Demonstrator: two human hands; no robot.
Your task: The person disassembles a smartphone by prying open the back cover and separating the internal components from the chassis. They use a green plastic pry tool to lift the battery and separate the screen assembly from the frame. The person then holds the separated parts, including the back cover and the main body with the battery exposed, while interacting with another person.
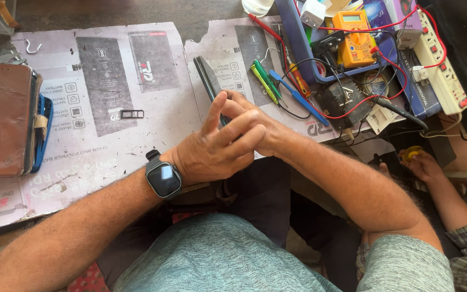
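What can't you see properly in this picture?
- Head view: the lower part of the dark phone is hidden under the left hand and right hand.
- Right hand's fingertips: covered by the left hand.
- Brown case: cut off by the left edge.
- Another person's hand: its yellow object is mostly hidden.
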